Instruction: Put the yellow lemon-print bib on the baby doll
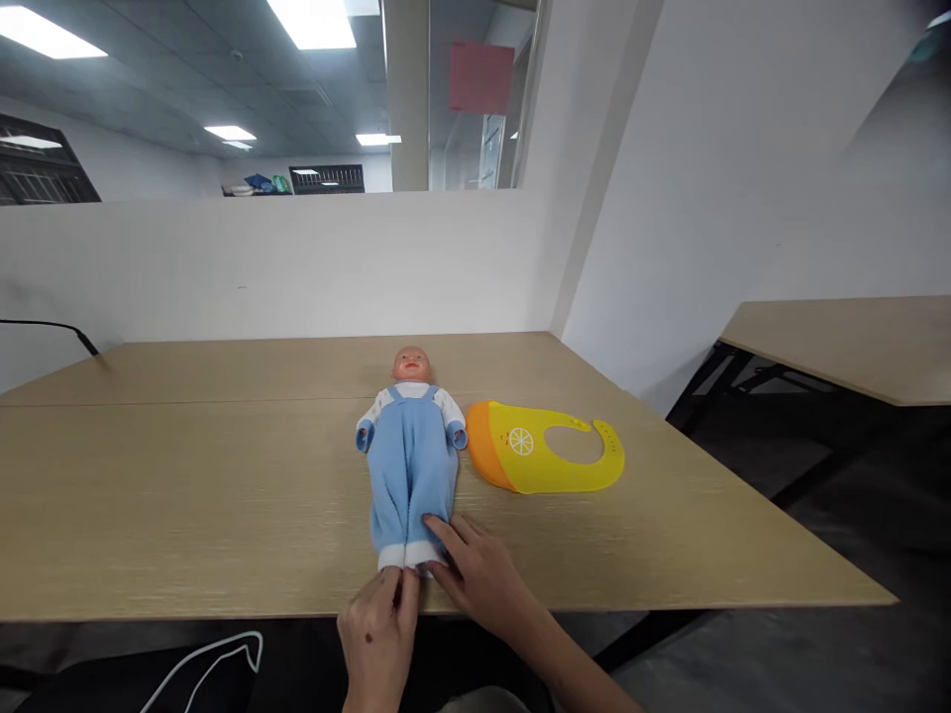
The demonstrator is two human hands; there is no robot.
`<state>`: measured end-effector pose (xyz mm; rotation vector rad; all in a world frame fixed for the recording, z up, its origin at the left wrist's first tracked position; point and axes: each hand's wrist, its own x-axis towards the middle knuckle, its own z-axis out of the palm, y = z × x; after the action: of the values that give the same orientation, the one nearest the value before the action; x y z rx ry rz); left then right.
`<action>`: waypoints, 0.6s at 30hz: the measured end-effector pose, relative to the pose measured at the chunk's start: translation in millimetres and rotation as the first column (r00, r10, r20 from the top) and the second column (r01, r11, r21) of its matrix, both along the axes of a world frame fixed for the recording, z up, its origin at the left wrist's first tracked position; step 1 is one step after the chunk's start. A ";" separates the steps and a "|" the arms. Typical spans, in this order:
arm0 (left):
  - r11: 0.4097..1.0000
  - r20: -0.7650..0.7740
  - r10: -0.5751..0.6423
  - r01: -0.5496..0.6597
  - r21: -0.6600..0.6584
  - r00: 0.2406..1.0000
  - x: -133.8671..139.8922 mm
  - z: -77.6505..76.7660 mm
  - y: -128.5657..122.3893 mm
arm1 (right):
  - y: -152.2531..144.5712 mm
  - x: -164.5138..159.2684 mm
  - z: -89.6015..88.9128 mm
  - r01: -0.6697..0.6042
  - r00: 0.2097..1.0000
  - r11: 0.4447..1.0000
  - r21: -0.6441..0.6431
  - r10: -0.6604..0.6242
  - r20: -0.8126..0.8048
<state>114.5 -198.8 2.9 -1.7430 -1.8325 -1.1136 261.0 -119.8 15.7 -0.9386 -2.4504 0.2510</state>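
A baby doll (411, 364) lies on its back, head toward the wall, dressed in light blue overalls (407, 451) over a white top. At the white leg cuffs, my left hand (377, 634) pinches the hem near the middle, where the two legs meet. My right hand (484, 579) rests on the right-side leg with its fingers stretched out, the index on the blue cloth and the thumb by the cuff. A yellow and orange bib (550, 451) with a white citrus-slice print lies flat to the right of the doll, its neck strap pointing right.
The wooden table (185, 495) has its front edge just below the doll's cuffs. A white wall (334, 267) with a window stands behind it. A black cable (52, 325) reaches in at the left. Another table (854, 342) stands at the right.
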 end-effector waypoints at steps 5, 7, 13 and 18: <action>1.000 -0.014 -0.005 0.005 -0.014 1.000 -3.5 -1.9 -2.2 | -4.6 -0.5 0.4 -0.008 1.000 1.000 0.018 0.008 -0.012; 1.000 -0.020 0.002 -0.002 -0.013 1.000 -2.6 -2.4 -2.8 | -5.7 -0.6 -0.2 -0.004 1.000 1.000 0.024 0.004 -0.001; 0.995 -0.081 -0.038 0.046 0.092 0.996 2.8 -4.0 -2.9 | -1.7 -1.1 1.6 -0.018 0.999 1.000 -0.010 0.018 -0.028; 0.988 -0.034 -0.080 0.084 0.134 0.996 2.4 -12.5 -2.3 | 0.3 -0.6 1.3 -0.030 0.998 0.998 -0.051 0.027 -0.059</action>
<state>116.9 -201.1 -9.6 -1.7599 -1.6421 -1.2086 260.3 -119.5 17.0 -0.9062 -2.4158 0.3478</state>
